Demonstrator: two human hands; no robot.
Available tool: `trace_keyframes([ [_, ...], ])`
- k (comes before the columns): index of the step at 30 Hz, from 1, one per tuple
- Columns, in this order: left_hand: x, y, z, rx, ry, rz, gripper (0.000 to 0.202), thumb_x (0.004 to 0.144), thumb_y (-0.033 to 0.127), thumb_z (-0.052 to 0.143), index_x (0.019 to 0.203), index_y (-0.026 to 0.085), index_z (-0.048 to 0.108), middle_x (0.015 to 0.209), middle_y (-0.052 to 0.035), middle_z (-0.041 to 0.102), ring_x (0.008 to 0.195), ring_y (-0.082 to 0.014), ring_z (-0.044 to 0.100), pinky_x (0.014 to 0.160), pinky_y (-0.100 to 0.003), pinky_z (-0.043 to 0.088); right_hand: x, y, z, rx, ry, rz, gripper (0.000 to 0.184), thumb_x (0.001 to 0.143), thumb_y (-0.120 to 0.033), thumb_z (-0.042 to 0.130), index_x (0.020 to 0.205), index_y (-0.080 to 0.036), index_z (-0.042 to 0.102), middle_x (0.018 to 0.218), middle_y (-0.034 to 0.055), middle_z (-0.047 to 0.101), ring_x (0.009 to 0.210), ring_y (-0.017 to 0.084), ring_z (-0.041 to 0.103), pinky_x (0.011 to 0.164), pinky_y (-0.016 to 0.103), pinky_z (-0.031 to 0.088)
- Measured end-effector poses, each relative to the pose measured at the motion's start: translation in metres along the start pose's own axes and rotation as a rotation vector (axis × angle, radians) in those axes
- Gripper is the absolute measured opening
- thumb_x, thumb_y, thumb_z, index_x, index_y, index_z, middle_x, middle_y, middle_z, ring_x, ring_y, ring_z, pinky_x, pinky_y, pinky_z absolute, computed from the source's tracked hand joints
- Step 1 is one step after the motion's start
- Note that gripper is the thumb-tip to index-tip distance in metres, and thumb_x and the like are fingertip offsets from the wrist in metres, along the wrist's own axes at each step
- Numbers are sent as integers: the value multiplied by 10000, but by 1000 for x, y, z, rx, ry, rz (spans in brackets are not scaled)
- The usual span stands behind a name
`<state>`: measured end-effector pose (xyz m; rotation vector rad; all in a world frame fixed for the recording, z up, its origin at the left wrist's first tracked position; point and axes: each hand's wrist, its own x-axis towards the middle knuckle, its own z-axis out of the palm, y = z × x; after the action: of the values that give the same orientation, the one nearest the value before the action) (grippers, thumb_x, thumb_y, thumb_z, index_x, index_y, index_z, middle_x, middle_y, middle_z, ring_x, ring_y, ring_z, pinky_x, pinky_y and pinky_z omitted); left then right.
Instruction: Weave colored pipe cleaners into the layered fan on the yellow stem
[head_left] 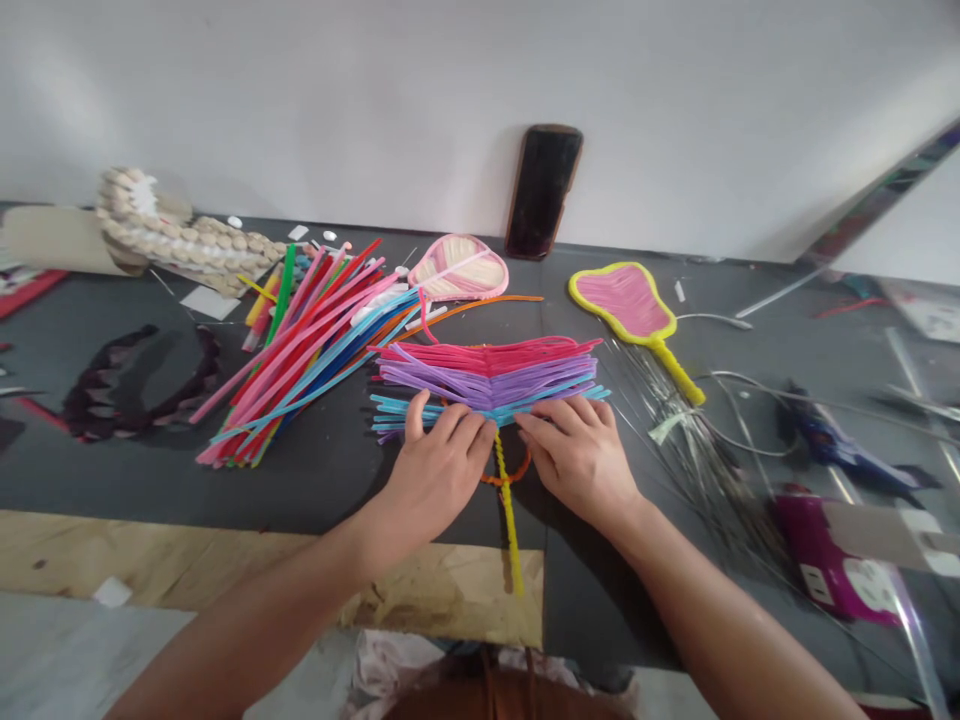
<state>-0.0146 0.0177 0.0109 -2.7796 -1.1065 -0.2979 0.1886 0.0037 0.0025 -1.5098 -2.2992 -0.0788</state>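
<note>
Rows of pink, purple and blue pipe cleaners (487, 375) lie flat on the dark work mat (150, 480), bent into a shallow V. My left hand (439, 460) and my right hand (577, 460) press on the blue row from either side, and their fingertips nearly meet at the centre. Under and between them runs a yellow chenille stem (510, 530), with an orange pipe-cleaner loop (506, 476) around it. The hands hide the middle of the lower row. A heap of loose multicoloured pipe cleaners (300, 350) lies to the left of my left hand.
A yellow-rimmed pink paddle shape (626, 305) and a pink leaf shape (459, 270) lie beyond the hands. To the right are a bundle of thin wires (675, 440), a blue glue gun (832, 445) and a purple power strip (814, 545). A dark phone (542, 192) leans against the wall.
</note>
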Motion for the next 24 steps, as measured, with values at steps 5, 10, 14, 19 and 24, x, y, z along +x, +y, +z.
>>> trace_keyframes([
  [5, -1, -1, 4, 11, -15, 8, 314, 948, 140, 443, 1211, 160, 614, 1203, -102, 650, 1086, -245, 556, 1087, -598, 251, 0, -2, 0, -28, -71, -7, 213, 947, -283, 527, 1059, -247, 705, 1005, 44, 689, 932, 208, 507, 802, 369, 296],
  [10, -2, -2, 5, 28, -21, 31, 330, 947, 152, 454, 1229, 187, 623, 1282, -96, 634, 1091, -253, 546, 1086, -608, 246, 1, -5, 0, -63, -104, 14, 210, 947, -287, 529, 1064, -260, 701, 1027, 46, 684, 955, 215, 495, 825, 386, 279],
  [14, -1, -1, 5, 31, -22, 28, 318, 945, 161, 469, 1216, 181, 632, 1281, -94, 639, 1089, -254, 549, 1081, -605, 258, 2, -7, 2, -65, -95, 28, 266, 965, -307, 499, 1168, -267, 666, 1061, 55, 683, 972, 216, 494, 852, 389, 272],
  [19, -1, 1, 3, 39, -15, 17, 325, 959, 157, 437, 1215, 175, 636, 1276, -89, 645, 1087, -260, 550, 1061, -613, 283, 4, -11, 4, -100, -119, 15, 269, 974, -348, 481, 1165, -295, 664, 1071, 49, 680, 972, 226, 487, 852, 413, 253],
  [24, -1, 3, 3, 50, -26, 16, 323, 964, 152, 430, 1213, 170, 634, 1285, -82, 640, 1080, -260, 549, 1037, -620, 312, 5, -11, 5, -121, -120, 20, 229, 960, -337, 510, 1116, -297, 673, 1092, 37, 687, 987, 230, 484, 852, 427, 238],
])
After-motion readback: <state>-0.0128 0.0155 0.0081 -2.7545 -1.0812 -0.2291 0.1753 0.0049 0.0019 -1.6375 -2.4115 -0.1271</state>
